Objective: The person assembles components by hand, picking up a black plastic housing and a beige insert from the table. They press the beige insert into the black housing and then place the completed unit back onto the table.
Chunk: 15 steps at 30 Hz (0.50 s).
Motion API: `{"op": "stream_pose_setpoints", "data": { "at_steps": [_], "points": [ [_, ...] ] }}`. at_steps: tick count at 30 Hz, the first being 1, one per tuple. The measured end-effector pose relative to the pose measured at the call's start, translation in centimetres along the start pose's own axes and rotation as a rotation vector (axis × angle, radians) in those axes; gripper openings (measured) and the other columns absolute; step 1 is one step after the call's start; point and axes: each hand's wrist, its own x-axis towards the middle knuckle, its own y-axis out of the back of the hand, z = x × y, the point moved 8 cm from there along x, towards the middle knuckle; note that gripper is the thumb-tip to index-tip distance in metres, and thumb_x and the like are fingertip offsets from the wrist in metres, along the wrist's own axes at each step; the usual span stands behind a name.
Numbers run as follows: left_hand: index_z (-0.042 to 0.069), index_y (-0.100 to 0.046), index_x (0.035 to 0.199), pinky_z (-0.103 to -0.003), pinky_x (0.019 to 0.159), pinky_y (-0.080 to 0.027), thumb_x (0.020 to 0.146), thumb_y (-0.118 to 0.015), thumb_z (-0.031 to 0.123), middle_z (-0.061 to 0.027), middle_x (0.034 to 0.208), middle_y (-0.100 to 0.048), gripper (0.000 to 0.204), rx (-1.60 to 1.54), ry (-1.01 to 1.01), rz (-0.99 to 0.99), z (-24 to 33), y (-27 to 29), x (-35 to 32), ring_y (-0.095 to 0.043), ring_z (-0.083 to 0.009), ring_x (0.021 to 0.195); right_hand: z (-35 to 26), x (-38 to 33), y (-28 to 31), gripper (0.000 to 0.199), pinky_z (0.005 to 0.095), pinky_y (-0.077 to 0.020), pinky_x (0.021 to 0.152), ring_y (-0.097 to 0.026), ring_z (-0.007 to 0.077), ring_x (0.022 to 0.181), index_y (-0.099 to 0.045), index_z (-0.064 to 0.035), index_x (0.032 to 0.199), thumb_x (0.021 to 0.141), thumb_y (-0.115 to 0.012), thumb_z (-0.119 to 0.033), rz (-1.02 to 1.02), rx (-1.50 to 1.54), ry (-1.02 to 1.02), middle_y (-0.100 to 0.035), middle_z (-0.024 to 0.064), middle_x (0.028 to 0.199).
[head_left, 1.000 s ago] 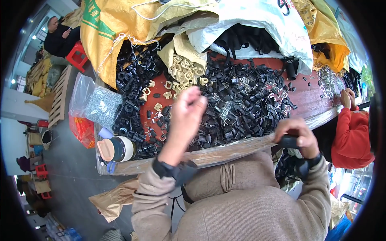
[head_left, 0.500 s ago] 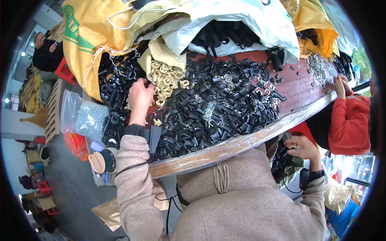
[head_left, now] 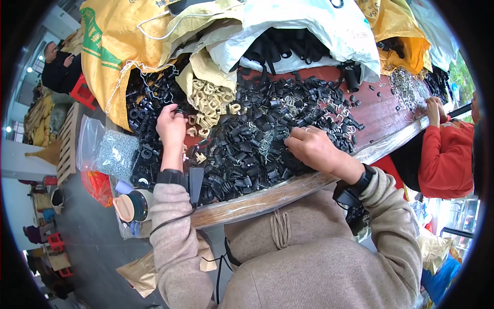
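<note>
My left hand (head_left: 171,129) is closed at the edge of a heap of black ring-shaped plastic parts (head_left: 140,116), with a small black plastic part (head_left: 180,110) at its fingertips. Just right of it, cream-coloured plastic parts (head_left: 212,105) spill from a cream sack. My right hand (head_left: 315,150) is over the broad pile of small black plastic pieces (head_left: 247,139), fingers curled and pressed together; whatever they hold is hidden. Bent metal wire clips (head_left: 266,141) lie scattered in that pile.
The red tabletop (head_left: 371,116) has a plastic-wrapped wooden front edge (head_left: 247,203). White (head_left: 319,28) and yellow (head_left: 121,36) sacks stand along the back. A lidded cup (head_left: 135,207) and a bag of screws (head_left: 117,152) are at left. A red-sleeved co-worker (head_left: 445,154) works at right.
My right hand has come up from below the table edge onto the black pile. My left hand has shifted slightly left, from the cream parts to the black ones.
</note>
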Motion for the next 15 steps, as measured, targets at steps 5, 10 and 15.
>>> {"op": "stream_pose_setpoints", "data": {
  "at_steps": [5,10,15],
  "points": [
    [0.001,-0.047,0.109,-0.024,0.059,-0.05,0.077,-0.04,-0.006,-0.0132,0.089,-0.058,0.034,-0.855,0.269,-0.201,-0.4,-1.2,-4.0,-0.059,-0.0146,0.069,0.8,0.3,-2.2,0.009,0.0323,-0.0429,0.055,-0.054,0.0212,0.062,-0.046,-0.0061,0.068,0.064,-0.053,-0.008,-0.07,-0.192,0.002,-0.046,0.0067,0.07],
    [0.002,-0.036,0.122,-0.025,0.063,-0.051,0.077,-0.037,-0.006,-0.0199,0.104,-0.051,0.046,-1.247,0.408,-0.617,1.7,-3.9,-10.7,-0.058,-0.019,0.071,0.8,0.5,-2.0,0.009,0.0321,-0.0434,0.053,-0.054,0.0218,0.06,-0.046,-0.006,0.069,0.064,-0.053,-0.009,-0.072,-0.196,-0.01,-0.046,0.0067,0.07],
    [0.001,-0.03,0.126,-0.026,0.065,-0.05,0.077,-0.037,-0.003,-0.021,0.109,-0.048,0.05,-1.408,0.467,-0.757,2.9,-4.7,-15.4,-0.057,-0.0204,0.075,1.2,0.4,-1.5,0.009,0.0325,-0.044,0.05,-0.054,0.0228,0.059,-0.047,-0.0056,0.07,0.064,-0.053,-0.009,-0.073,-0.101,-0.033,-0.047,0.0076,0.071]
  ]
}}
